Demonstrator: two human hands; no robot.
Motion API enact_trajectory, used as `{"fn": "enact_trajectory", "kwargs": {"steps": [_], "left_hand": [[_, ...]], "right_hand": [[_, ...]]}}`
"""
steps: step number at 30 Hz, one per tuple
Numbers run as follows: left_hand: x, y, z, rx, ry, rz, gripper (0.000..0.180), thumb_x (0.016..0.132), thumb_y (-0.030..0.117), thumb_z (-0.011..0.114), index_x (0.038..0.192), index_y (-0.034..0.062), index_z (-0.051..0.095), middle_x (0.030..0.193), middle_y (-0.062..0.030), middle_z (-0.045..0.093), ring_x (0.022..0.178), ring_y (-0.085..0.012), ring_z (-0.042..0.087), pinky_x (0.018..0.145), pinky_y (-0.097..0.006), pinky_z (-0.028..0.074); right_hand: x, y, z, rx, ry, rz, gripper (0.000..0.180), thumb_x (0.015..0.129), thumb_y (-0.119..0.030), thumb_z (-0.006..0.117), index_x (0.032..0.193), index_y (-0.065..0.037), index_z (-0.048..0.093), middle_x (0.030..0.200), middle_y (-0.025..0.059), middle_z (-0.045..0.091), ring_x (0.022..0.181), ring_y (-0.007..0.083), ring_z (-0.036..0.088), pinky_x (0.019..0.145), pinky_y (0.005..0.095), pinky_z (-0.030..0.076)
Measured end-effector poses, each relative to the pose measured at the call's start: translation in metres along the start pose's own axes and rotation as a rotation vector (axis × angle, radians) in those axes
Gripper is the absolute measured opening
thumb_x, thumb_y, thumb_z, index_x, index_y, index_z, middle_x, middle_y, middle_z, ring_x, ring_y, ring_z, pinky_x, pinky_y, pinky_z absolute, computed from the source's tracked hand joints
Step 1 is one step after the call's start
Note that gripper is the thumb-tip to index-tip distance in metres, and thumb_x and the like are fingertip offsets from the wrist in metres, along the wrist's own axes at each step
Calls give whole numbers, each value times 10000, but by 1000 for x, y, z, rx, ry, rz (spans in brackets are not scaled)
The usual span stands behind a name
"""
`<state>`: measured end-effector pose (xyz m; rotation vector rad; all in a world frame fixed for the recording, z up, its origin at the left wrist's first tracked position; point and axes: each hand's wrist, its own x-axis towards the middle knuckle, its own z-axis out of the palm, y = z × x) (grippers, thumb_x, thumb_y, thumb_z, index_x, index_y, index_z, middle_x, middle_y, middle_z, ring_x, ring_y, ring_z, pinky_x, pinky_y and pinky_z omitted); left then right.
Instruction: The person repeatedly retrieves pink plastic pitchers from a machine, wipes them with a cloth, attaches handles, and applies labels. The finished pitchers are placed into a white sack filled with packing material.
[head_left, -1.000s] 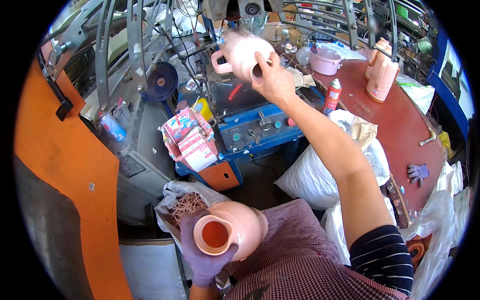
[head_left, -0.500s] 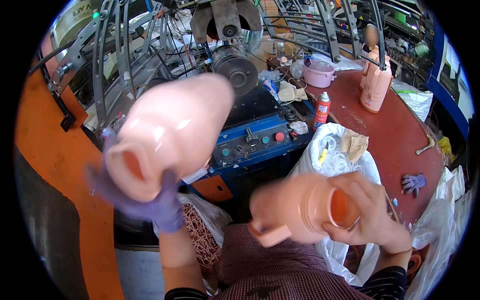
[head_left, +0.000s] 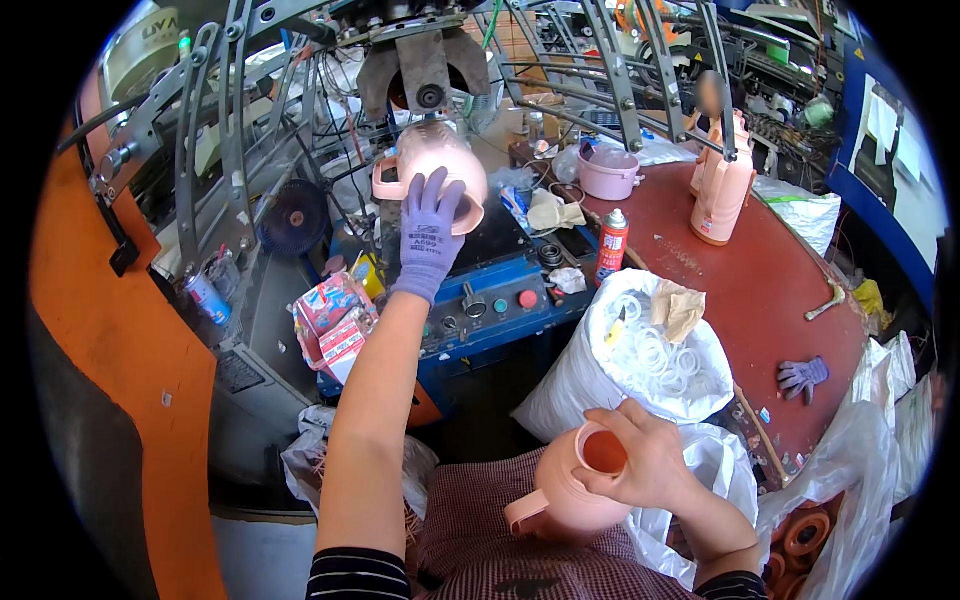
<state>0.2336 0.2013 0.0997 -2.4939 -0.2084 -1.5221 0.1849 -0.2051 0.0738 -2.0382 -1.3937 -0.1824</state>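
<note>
Up at the machine, left side: the left hand (head_left: pixel 428 235), in a purple glove, is stretched out at arm's length and pressed flat around a pink jug (head_left: pixel 432 172) under the grey machine head (head_left: pixel 425 70). Half a second ago this hand held that jug close to the chest, so it has just carried it up to the machine.
Left grip: closed on the pink jug, fingers spread over its side; the handle points left.
Control box: a blue panel (head_left: pixel 495 300) with round buttons sits below the raised jug, apart from it.
Middle of the bench: a red spray can (head_left: pixel 611 245) stands upright on the red table (head_left: pixel 760 290), near a white sack of rings (head_left: pixel 655 355).
Lap, right side: the bare right hand (head_left: pixel 640 465) clasps a second jug (head_left: pixel 570 490) by its open mouth, thumb over the rim. A second ago this hand was up at the machine; it has come down with this jug.
Right grip: closed on the second jug, held just above the checked apron.
Meaning: as I judge it, the two jugs have swapped places, one loaded at the machine and one taken off.
Far right: tall pink bottles (head_left: pixel 722 185) stand on the table, and a spare purple glove (head_left: pixel 800 375) lies near its edge.
</note>
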Motion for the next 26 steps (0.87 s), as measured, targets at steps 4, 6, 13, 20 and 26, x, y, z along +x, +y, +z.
{"fn": "enact_trajectory", "kwargs": {"steps": [4,6,13,20,26], "left_hand": [[2,-3,8,0,-7,40,620,635,86,755,1204,181,530,1350,-85,440,1270,-373,391,1014,-509,386],[3,-5,8,1,-4,43,630,627,81,757,1207,183,531,1354,-81,438,1276,-365,389,1011,-505,390],[5,-1,-9,33,-72,92,670,619,80,767,1241,134,525,1348,-130,469,1259,-403,417,1026,-500,396],[0,-14,-9,36,-38,111,679,626,109,763,1260,168,527,1363,-103,461,1267,-389,416,1023,-493,394],[5,44,26,-155,-27,351,439,755,119,658,1178,45,570,1206,-142,572,1166,-337,542,1022,-443,423]], "right_hand": [[-3,5,1,44,39,-2,577,623,-364,818,1070,-37,661,831,123,592,656,295,633,579,363,511],[-2,9,5,51,55,-1,573,624,-362,820,1069,-38,662,835,125,592,659,295,631,579,360,510],[19,22,31,61,75,-42,576,665,-465,803,1043,-44,696,798,96,585,589,268,640,519,346,513],[33,5,45,56,79,-80,576,664,-478,795,1038,-50,703,795,96,579,599,273,642,524,356,515],[21,-1,53,118,77,-13,571,675,-485,775,1053,-70,674,805,100,561,629,290,615,525,393,487]]}}
